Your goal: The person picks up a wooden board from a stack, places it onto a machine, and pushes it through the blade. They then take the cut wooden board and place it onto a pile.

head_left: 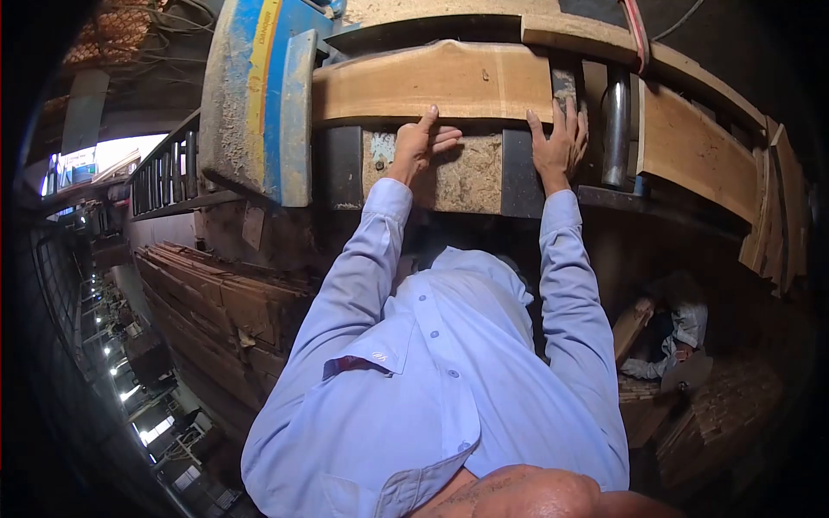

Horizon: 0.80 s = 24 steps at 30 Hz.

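Observation:
A wooden plank (432,82) with one wavy edge lies across the machine bed, its left end reaching into the blue, sawdust-covered machine (259,104). My left hand (421,145) is at the plank's near edge, thumb up against the wood and the other fingers stretched out below it. At the plank's right end, my right hand (560,142) has its fingers spread, the thumb touching the near corner and the fingertips by the end face. Beneath the plank shows a sawdust-strewn bed (471,177) between dark metal strips.
To the right, a metal roller (617,129) and another board (695,151) lie along the line. A stack of planks (220,302) stands at lower left. Another person (682,328) holding a piece of wood is at lower right. Rollers (164,177) continue beyond the machine.

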{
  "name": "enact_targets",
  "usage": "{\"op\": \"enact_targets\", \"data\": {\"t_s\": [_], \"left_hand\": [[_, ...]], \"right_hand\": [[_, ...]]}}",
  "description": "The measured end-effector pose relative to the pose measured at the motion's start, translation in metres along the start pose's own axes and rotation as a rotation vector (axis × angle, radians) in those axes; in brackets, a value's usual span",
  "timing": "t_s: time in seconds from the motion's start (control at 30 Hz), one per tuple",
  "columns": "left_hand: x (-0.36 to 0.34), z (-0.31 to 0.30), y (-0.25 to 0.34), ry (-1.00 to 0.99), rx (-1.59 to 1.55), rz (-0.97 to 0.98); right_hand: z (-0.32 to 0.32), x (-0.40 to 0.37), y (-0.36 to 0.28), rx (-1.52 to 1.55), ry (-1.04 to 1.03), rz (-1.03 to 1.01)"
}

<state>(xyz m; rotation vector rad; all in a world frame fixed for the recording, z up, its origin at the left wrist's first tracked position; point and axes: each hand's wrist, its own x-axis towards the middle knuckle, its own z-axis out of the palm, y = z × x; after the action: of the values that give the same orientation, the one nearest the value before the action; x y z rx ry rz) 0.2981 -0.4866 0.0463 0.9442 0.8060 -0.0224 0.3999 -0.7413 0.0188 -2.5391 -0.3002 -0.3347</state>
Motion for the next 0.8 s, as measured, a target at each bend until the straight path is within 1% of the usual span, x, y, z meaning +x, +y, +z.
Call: {"op": "enact_targets", "data": {"t_s": [0.1,0.23,0.37,0.6,0.7,0.8], "left_hand": [[-0.001,0.006,-0.005,0.015,0.006,0.024],[0.001,0.010,-0.011,0.033,-0.003,0.108],[-0.002,0.013,-0.009,0.013,0.035,0.077],[-0.001,0.015,-0.015,0.031,0.061,0.092],[-0.002,0.018,-0.017,0.034,0.050,0.109],[-0.005,0.023,-0.017,0.075,0.000,0.180]], "right_hand": [[0.001,0.001,0.002,-0.003,-0.018,0.017],[-0.001,0.002,0.000,-0.038,-0.007,0.025],[-0.003,0.002,-0.001,-0.002,-0.006,0.042],[-0.002,0.002,0.002,0.098,-0.019,0.045],[-0.002,0.004,0.004,0.092,-0.012,0.031],[-0.004,0.004,0.004,0.100,-0.021,0.017]]}}
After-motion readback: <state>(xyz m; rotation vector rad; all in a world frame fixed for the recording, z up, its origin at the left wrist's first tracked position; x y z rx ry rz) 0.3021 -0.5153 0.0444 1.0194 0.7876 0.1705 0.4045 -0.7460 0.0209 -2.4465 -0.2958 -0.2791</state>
